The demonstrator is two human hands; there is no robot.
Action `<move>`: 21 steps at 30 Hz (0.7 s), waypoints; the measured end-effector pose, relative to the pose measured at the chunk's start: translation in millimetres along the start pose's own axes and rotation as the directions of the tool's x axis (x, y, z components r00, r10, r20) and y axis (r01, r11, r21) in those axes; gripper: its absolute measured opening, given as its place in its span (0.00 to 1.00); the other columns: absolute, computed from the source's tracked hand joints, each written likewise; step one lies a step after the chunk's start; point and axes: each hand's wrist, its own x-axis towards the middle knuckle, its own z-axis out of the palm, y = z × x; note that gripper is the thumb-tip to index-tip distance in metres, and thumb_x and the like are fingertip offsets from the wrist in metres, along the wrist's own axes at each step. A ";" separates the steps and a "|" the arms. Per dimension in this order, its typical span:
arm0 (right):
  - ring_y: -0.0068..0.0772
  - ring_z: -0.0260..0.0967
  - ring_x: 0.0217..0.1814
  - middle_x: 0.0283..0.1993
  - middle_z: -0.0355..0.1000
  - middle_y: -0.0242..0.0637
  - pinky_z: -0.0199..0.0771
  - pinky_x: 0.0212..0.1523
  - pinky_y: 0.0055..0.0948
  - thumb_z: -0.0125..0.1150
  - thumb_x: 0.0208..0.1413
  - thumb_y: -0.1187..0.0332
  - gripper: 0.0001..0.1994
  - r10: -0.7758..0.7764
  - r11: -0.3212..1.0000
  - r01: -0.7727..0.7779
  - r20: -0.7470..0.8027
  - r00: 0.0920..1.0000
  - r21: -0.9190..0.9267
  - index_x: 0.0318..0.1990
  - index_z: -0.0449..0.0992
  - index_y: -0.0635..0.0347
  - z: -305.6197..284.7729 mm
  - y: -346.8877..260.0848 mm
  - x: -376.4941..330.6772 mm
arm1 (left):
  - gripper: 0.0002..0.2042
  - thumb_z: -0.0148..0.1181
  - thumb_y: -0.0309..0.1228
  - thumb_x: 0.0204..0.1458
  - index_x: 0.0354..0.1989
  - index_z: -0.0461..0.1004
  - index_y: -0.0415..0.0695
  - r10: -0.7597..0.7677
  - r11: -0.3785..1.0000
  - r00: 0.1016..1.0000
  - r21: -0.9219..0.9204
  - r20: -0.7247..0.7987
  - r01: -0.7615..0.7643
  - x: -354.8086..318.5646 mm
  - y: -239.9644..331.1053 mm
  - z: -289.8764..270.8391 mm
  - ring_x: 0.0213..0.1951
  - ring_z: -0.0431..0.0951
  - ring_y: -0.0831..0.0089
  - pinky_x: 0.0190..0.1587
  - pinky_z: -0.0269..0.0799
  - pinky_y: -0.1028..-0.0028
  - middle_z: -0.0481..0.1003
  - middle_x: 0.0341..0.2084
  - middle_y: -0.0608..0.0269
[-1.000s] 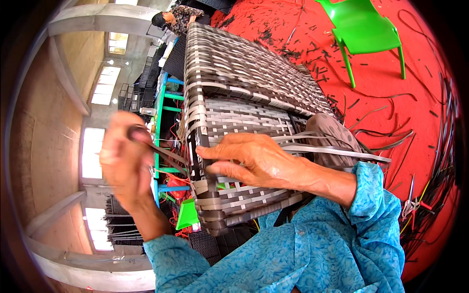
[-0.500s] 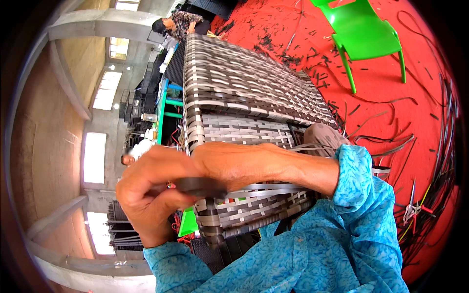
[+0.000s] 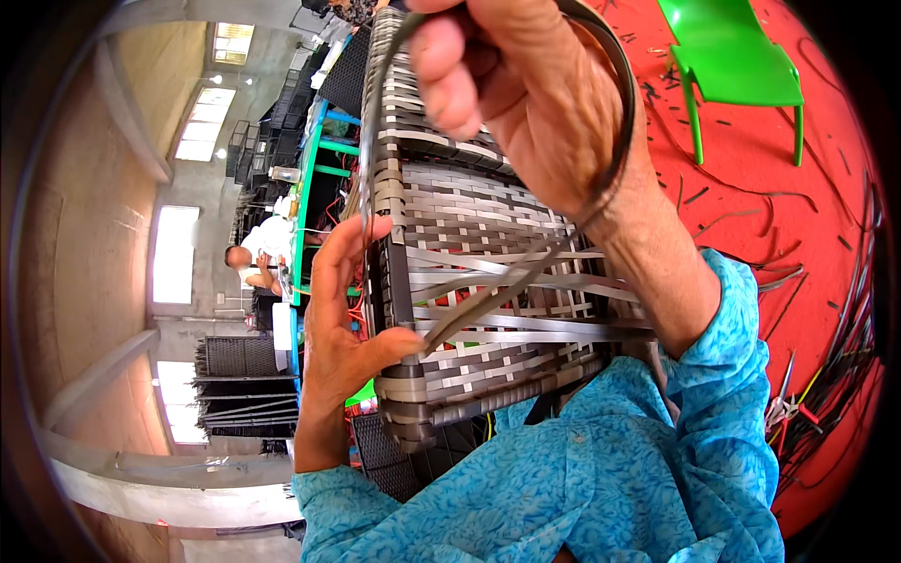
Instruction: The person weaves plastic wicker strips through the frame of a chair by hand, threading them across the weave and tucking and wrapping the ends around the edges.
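A wicker furniture piece (image 3: 469, 202), woven from brown and grey flat strips, stands in front of me. My left hand (image 3: 343, 324) grips its left edge, thumb over the dark frame bar (image 3: 394, 281) and fingers around the outer side. In the air above the weave, my right hand (image 3: 544, 113) has curled fingers on a dark flat weaving strip (image 3: 488, 300). That strip loops past my right wrist and down to the bar beside my left thumb. Several loose grey strips (image 3: 563, 319) cross the half-woven section. The right fingertips are partly cut off by the upper edge.
A green plastic chair (image 3: 737, 70) stands on the red floor (image 3: 732, 216), among strip offcuts. Pliers (image 3: 786, 410) and a bundle of long dark strips (image 3: 845, 328) lie at the right. A person in white (image 3: 272, 244) sits beyond a green-framed table (image 3: 305, 216).
My right hand has risen up and right from the frame's edge, drawing the strip into a long loop. My left hand has settled on the edge. My view has shifted slightly.
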 end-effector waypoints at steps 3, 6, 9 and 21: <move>0.20 0.69 0.28 0.30 0.71 0.34 0.68 0.28 0.16 0.52 0.62 0.68 0.08 0.087 0.993 -0.089 -0.019 0.996 -0.081 0.43 0.70 0.63 7.4 6.1 -11.1 | 0.35 0.68 0.34 0.46 0.60 0.59 0.34 -0.179 0.961 0.980 -0.228 -0.088 0.155 3.2 -3.9 -5.4 0.52 0.68 0.71 0.58 0.60 0.73 0.67 0.51 0.53; 0.23 0.67 0.30 0.32 0.70 0.34 0.68 0.31 0.21 0.61 0.56 0.71 0.24 0.006 1.000 -0.005 0.098 0.995 -0.007 0.57 0.61 0.69 0.8 38.0 -19.2 | 0.12 0.56 0.28 0.57 0.47 0.72 0.36 -0.016 0.985 0.991 0.170 -0.134 0.039 9.1 -7.6 -7.4 0.36 0.69 0.80 0.40 0.65 0.80 0.72 0.37 0.63; 0.19 0.66 0.32 0.33 0.69 0.32 0.67 0.32 0.19 0.63 0.54 0.73 0.31 0.387 0.913 -0.338 0.221 0.895 -0.230 0.63 0.55 0.62 -2.6 59.8 -34.5 | 0.10 0.50 0.33 0.62 0.35 0.74 0.38 0.050 0.977 0.966 0.213 -0.254 0.005 18.3 -9.7 -9.0 0.26 0.67 0.84 0.28 0.61 0.82 0.71 0.25 0.69; 0.15 0.60 0.24 0.24 0.64 0.28 0.61 0.20 0.22 0.66 0.53 0.58 0.23 0.450 0.644 0.020 0.400 0.798 -0.765 0.51 0.74 0.64 12.9 63.2 -21.8 | 0.17 0.45 0.37 0.63 0.45 0.65 0.32 0.416 0.739 0.888 -0.642 0.198 -0.203 154.0 77.9 -85.3 0.45 0.71 0.68 0.46 0.72 0.70 0.71 0.38 0.52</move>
